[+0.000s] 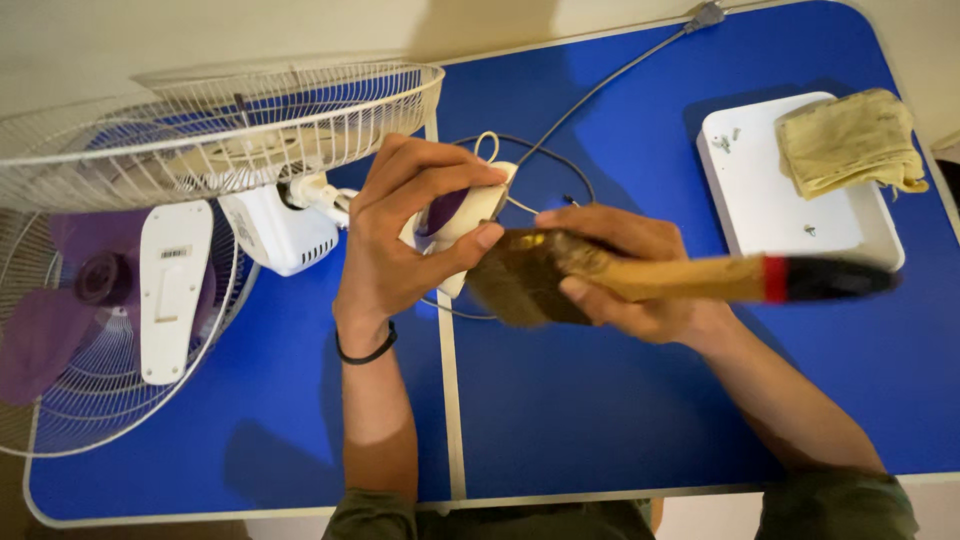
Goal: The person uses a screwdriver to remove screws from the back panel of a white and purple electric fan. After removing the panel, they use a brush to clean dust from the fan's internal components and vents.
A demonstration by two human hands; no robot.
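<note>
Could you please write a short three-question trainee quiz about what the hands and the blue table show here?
1. True or false: the right hand grips a wooden-handled paintbrush.
2. What does the left hand hold? A) folded yellow cloth B) small white and purple plastic part C) white wire fan guard
3. On what does the cloth rest?

Key: 1 true; 2 B; 3 the white rectangular tray at the right of the blue table.

1. Warm, fairly dim indoor light fell on the blue table (600, 420).
2. Soft shadows lay on it beside the white tray (770, 200).
3. The paintbrush (680, 278) above it was motion-blurred.
</note>
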